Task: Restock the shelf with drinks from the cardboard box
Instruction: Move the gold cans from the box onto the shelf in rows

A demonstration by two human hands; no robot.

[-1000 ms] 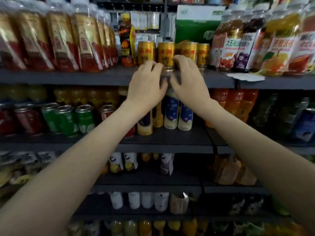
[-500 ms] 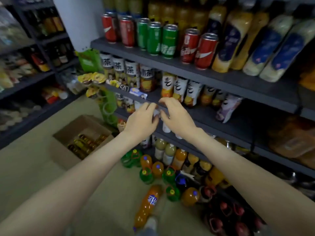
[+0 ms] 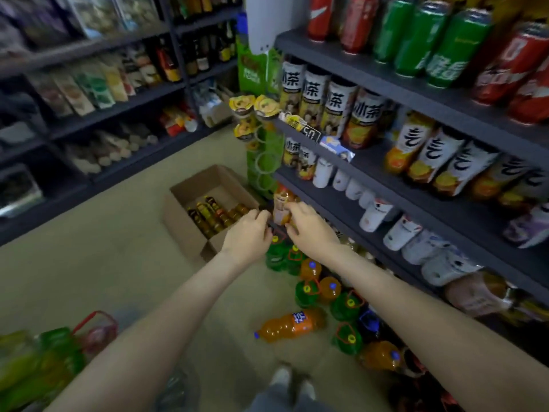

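Cardboard box near left hand

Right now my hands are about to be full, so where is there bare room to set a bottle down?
The floor left of the cardboard box is bare. On the shelf, a dark bare stretch lies between the blue packet and the orange-and-white bottles. It is crowded at the shelf foot: green and orange bottles stand packed, and one orange bottle lies flat.
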